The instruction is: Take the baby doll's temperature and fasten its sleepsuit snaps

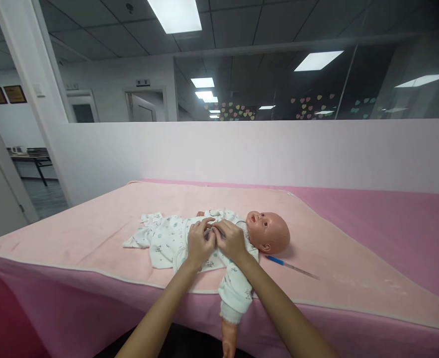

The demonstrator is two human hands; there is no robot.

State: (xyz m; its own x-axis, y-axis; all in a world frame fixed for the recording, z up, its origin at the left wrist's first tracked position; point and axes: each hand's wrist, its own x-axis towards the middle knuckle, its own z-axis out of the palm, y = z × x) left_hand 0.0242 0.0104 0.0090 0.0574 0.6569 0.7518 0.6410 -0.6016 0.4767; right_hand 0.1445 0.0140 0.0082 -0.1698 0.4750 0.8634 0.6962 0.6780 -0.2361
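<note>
A baby doll (269,232) lies on its back on the peach sheet, its head toward the right. It wears a white patterned baby outfit (167,243). My left hand (200,241) is closed at the chest of the outfit, fingers bent and thumb inward, pinching the fabric. Beside it, touching at the thumbs, my right hand (229,237) also pinches the outfit's front. The exact bit of fabric between the fingertips is hidden. One sleeved doll arm (234,293) hangs over the near edge, between my forearms.
A thin stick with a blue end (275,260) lies below the doll's head. The peach sheet (92,223) covers much of a pink-covered table (391,228). Behind stands a white half-wall (241,154) with glass above. A doorway opens at left onto a dark table (33,158).
</note>
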